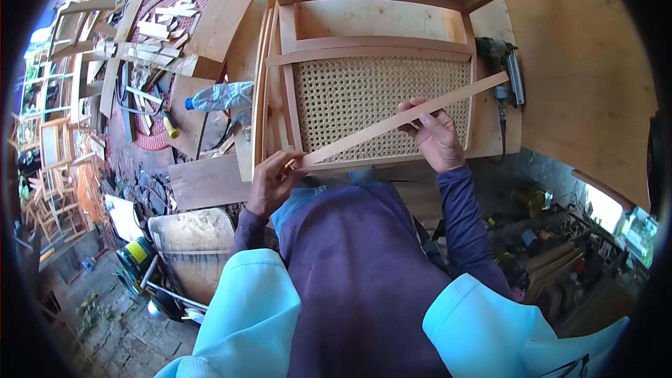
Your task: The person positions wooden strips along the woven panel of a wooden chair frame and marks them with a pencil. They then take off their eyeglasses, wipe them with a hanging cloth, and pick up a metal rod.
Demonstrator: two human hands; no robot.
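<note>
A thin, pale wooden strip slants over a chair frame with a woven cane panel. My right hand is closed round the strip right of its middle, thumb and fingers on its edges. At the strip's lower left end, my left hand is closed on it. A small yellowish thing shows between the left fingers, too small to name. Another wooden strip lies across the frame at the panel's upper edge.
A nail gun with a hose lies right of the frame. A plastic bottle rests to the left, near a heap of wood offcuts and a yellow-handled saw. A worn chair stands lower left.
</note>
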